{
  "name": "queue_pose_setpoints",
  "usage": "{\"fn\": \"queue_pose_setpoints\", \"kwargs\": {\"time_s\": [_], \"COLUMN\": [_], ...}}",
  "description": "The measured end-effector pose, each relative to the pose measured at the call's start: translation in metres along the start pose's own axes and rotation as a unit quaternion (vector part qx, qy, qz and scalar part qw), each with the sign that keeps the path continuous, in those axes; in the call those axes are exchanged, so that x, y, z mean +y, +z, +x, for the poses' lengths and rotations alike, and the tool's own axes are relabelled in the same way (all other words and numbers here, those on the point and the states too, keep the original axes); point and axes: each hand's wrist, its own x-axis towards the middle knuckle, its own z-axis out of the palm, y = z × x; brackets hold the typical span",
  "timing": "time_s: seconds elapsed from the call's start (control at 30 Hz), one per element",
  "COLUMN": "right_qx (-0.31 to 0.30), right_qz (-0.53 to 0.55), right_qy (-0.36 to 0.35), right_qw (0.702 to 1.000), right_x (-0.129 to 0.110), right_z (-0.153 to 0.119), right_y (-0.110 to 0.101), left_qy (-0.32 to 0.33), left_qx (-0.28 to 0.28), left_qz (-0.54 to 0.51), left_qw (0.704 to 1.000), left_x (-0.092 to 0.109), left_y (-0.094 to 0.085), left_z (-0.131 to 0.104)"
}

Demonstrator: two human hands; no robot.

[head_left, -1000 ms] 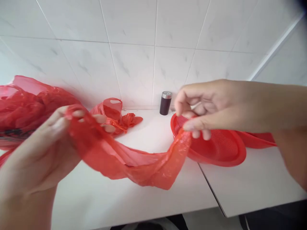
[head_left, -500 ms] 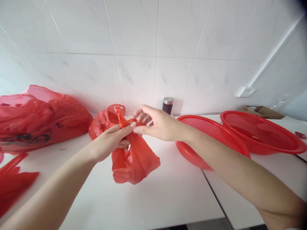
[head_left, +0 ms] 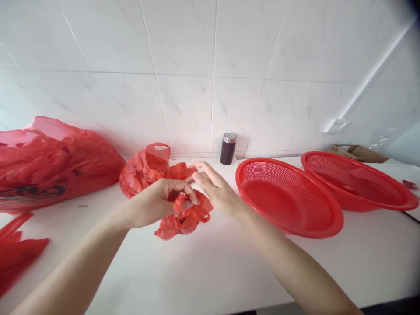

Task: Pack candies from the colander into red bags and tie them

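Observation:
My left hand (head_left: pixel 169 199) is closed round the middle of a thin red plastic bag (head_left: pixel 182 223), which hangs bunched up beneath it above the white table. The fingers of my right hand (head_left: pixel 218 190) are bent on a strip of the same bag, beside and slightly beyond my left hand; its fingertips are partly hidden by the plastic. Just behind my left hand, a crumpled red plastic bag (head_left: pixel 139 175) with a handle loop rests on the table by the wall.
At left lie a large full red bag (head_left: pixel 65 162) with dark print and another red bag (head_left: pixel 22 258). A dark tumbler (head_left: pixel 228 151) stands by the wall. Two red baskets (head_left: pixel 278 201) sit at right, before a cardboard box (head_left: pixel 361 153). A socket (head_left: pixel 337 125) is wall-mounted.
The held bag has become more bunched, and its lower part hangs shorter. My left hand has turned over it. My right hand has moved slightly lower, with its forearm uncovering the near basket.

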Motion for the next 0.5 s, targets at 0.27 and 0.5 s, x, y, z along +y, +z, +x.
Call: {"fn": "queue_pose_setpoints", "kwargs": {"time_s": [0.27, 0.5], "right_qx": [-0.092, 0.003], "right_qz": [0.199, 0.132], "right_qy": [0.102, 0.073], "right_qw": [0.970, 0.989], "right_x": [0.037, 0.024], "right_z": [0.001, -0.020], "right_y": [0.010, 0.010], "left_qy": [0.106, 0.039], "left_qx": [0.220, 0.150], "left_qz": [0.201, 0.096], "left_qw": [0.949, 0.983], "left_x": [-0.016, -0.035], "left_y": [0.034, 0.045], "left_z": [-0.005, -0.028]}}
